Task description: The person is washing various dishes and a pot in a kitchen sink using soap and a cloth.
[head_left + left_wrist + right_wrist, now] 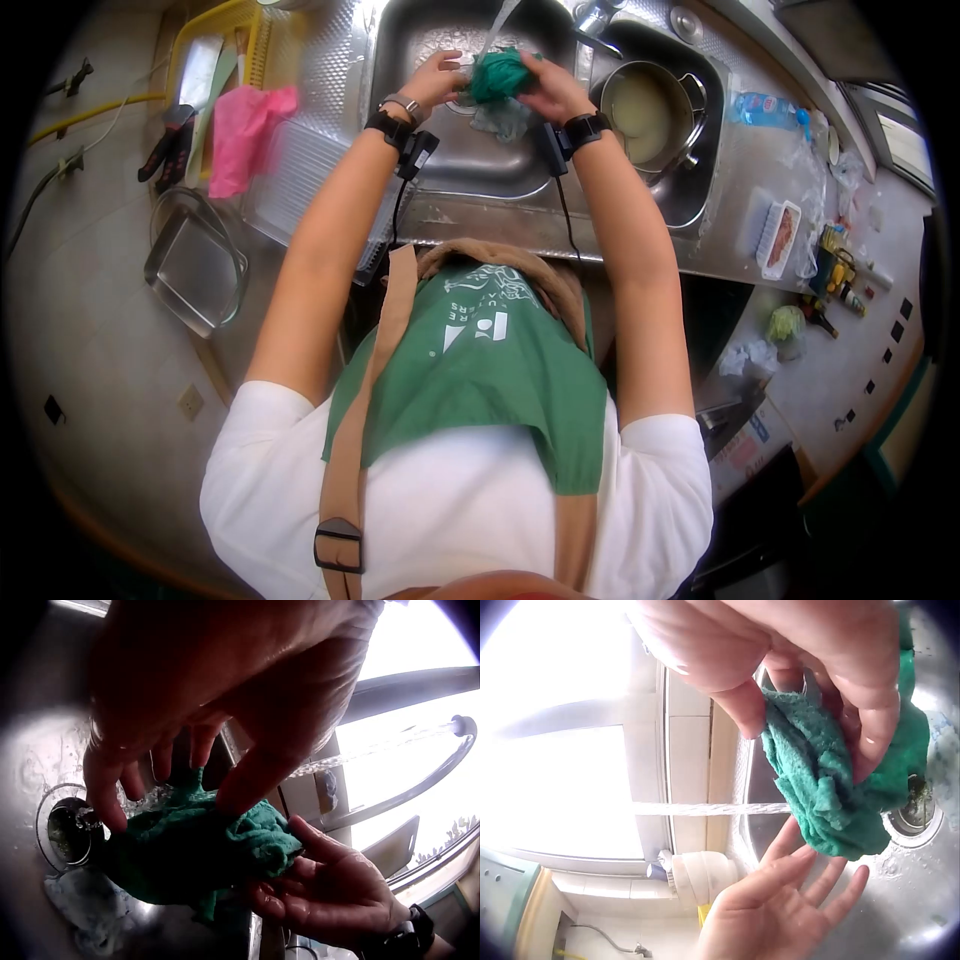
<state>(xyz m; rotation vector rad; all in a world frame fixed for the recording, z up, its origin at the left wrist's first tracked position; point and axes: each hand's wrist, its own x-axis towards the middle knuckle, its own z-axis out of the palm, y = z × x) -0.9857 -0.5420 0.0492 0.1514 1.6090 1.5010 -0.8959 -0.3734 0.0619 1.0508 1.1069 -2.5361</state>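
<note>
A wet, bunched green cloth (500, 76) is over the left sink basin (480, 178), beside a stream of running water (705, 809). My right hand (553, 88) pinches one end of it, thumb on one side and fingers on the other, as the right wrist view shows (832, 667). Across from it, my left hand (437, 80) has its fingers loosely spread, the fingertips right at the cloth. Below the cloth, a pale crumpled piece (90, 907) lies on the basin floor next to the drain (69, 829), which has green bits in it.
In the right basin stands a metal pot (655, 115) with whitish liquid. A water bottle (768, 108) and a tray of meat (778, 240) are on the right counter. To the left are a pink cloth (245, 135), a yellow basket (255, 50), scissors (172, 140) and a metal tray (195, 262).
</note>
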